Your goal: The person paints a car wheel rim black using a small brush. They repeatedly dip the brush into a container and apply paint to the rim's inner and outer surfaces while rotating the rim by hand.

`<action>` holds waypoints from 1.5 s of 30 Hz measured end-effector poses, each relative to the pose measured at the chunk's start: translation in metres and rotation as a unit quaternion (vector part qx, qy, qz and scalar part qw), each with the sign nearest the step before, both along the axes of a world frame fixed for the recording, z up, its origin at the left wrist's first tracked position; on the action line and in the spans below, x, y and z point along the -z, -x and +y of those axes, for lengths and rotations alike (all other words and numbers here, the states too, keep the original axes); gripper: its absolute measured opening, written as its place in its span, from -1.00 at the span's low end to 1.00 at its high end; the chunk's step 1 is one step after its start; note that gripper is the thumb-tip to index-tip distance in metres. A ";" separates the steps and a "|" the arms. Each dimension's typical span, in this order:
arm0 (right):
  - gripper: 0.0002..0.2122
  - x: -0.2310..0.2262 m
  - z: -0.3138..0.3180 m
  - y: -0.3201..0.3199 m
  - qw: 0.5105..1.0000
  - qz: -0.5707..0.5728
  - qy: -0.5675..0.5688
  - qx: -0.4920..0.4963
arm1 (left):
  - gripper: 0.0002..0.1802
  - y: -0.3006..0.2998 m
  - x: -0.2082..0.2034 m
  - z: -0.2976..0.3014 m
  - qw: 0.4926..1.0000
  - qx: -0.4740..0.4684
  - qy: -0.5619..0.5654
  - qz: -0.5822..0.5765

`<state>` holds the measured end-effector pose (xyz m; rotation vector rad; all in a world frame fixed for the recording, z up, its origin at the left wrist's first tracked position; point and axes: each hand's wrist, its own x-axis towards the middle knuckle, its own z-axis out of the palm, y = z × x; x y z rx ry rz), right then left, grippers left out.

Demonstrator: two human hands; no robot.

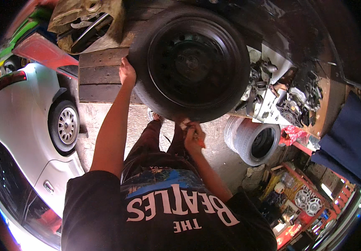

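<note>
A black car wheel (192, 62), a tyre on a dark steel rim, is in front of me over the edge of a wooden plank bench (101, 71). Its rim side faces up toward me. My left hand (127, 72) grips the tyre's left side, fingers curled against the tread. By the tyre's near edge, my right hand (194, 136) is closed around what looks like a crumpled rag (184, 124). A pale end of it shows by the tyre, an orange bit at the palm. Whether the rag touches the tyre, I cannot tell.
A worn bag of tools (86, 27) lies at the bench's far left. To the right are metal engine parts (297, 100) on white sheets. Loose tyres (253, 140) stand on the floor below. A silver car (34, 117) is close on my left; a cluttered shelf (297, 196) is lower right.
</note>
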<state>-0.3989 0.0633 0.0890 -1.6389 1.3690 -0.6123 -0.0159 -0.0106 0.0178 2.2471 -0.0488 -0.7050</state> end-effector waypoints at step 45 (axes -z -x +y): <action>-0.79 -0.007 -0.238 0.106 0.984 0.056 0.154 0.073 | -0.34 0.046 -0.044 -0.013 0.989 -0.005 -0.080 -0.123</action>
